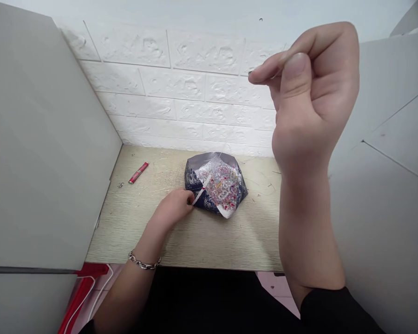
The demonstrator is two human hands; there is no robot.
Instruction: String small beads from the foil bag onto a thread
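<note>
A crumpled dark blue patterned bag (206, 202) with a silvery lining lies open on the tabletop. Many small beads (225, 188), mostly pink, white and red, fill it. A narrow white strip (202, 190) runs along its left side. My left hand (177, 205) is closed at the bag's left edge, near the lower end of that strip; its fingertips are partly hidden. High above the table on the right, my right hand (315, 79) is raised with thumb and fingers pinched together. Whatever sits in that pinch is too fine to make out.
A red tube-like stick (138, 172) lies at the left of the wooden tabletop (216, 246), with a small shiny scrap (120, 185) beside it. Grey panels stand left and right, a white brick-pattern wall (191, 86) behind. White cables hang below at left.
</note>
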